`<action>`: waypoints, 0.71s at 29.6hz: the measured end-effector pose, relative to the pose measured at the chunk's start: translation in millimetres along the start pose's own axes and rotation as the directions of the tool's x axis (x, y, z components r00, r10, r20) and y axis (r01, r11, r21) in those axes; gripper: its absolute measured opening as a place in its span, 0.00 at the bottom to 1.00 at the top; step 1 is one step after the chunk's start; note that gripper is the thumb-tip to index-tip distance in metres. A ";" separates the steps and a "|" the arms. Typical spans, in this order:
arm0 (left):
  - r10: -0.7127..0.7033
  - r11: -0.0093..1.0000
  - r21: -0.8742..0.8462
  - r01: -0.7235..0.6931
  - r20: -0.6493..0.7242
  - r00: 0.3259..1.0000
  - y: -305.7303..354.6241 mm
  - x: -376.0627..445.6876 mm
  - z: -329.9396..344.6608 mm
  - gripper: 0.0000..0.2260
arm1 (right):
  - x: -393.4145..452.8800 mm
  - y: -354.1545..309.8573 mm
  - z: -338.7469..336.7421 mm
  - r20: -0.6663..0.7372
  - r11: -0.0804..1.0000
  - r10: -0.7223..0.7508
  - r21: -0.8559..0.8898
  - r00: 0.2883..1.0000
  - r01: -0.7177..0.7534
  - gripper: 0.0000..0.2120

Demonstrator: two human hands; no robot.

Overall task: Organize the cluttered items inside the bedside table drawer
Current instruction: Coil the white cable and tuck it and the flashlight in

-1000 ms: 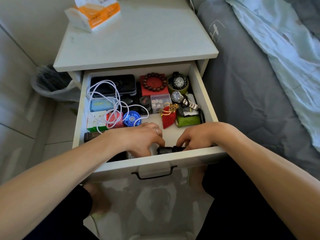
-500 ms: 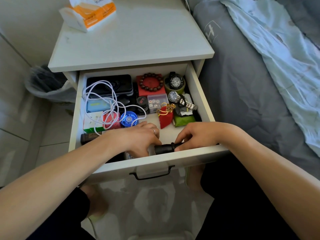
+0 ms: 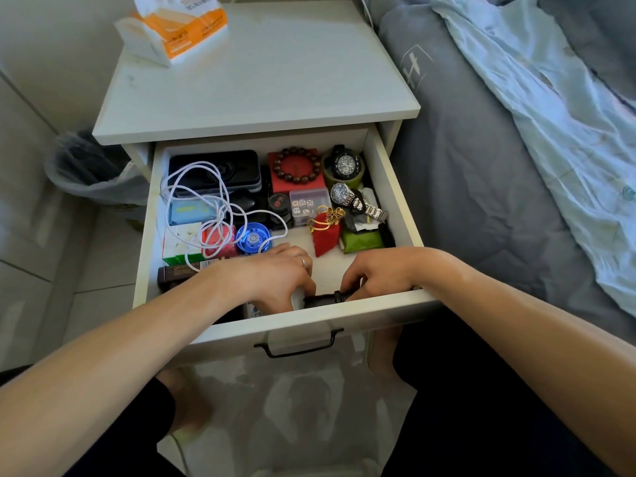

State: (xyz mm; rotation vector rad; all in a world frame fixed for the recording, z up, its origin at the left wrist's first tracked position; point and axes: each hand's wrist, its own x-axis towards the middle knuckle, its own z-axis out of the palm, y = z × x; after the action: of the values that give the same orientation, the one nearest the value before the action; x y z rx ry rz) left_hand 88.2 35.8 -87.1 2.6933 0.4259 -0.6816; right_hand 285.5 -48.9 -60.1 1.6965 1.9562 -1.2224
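Drawer: white wooden drawer (image 3: 395,204) pulled out of the white bedside bench (image 3: 254,87), black handle at its near front.
Left hand: left hand (image 3: 275,280) reaches into the near middle, fingers curled down over a white item; what it grasps, I cannot tell.
Right hand: right hand (image 3: 378,273) pinches the right end of a small black cylindrical object (image 3: 321,299) lying against the near wall.
Crowding the left: tangled white cable (image 3: 206,201) lies over a black case (image 3: 216,170), white cube (image 3: 182,242) and blue round tin (image 3: 253,239).
Crowding the far right: red pouch with gold tie (image 3: 325,235), green packet (image 3: 363,241), steel wristwatch (image 3: 358,201), brown bead bracelet (image 3: 297,165) on a red box.
Bench top: orange-and-white tissue pack (image 3: 172,25), far left.
Right: grey bed (image 3: 481,201).
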 end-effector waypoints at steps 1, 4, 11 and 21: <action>-0.013 1.000 0.004 0.013 0.010 1.000 0.4 -0.1 -1.1 0.21 | 1.4 0.8 0.7 -0.005 1.000 -0.002 0.007 1.000 0.002 0.12; -0.035 0.999 0.007 0.034 0.047 0.998 0.3 0.4 -2.6 0.20 | 8.9 1.7 1.6 0.019 1.000 0.008 -0.005 1.000 -0.008 0.12; -0.050 0.994 -0.097 0.052 0.015 0.999 0.5 -7.1 -5.6 0.22 | 20.8 4.5 4.0 0.014 0.996 0.086 -0.029 0.996 -0.085 0.13; -0.108 0.964 -0.259 0.062 -0.171 0.979 -10.4 -29.5 -3.6 0.25 | 11.6 -0.8 -2.1 -0.041 0.997 0.051 0.064 0.998 -0.049 0.13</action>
State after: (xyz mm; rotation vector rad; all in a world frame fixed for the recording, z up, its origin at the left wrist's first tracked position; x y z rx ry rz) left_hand 61.2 40.6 -71.9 2.5127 0.6336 -0.3716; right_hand 282.3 -39.4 -66.5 1.8058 1.9059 -1.2528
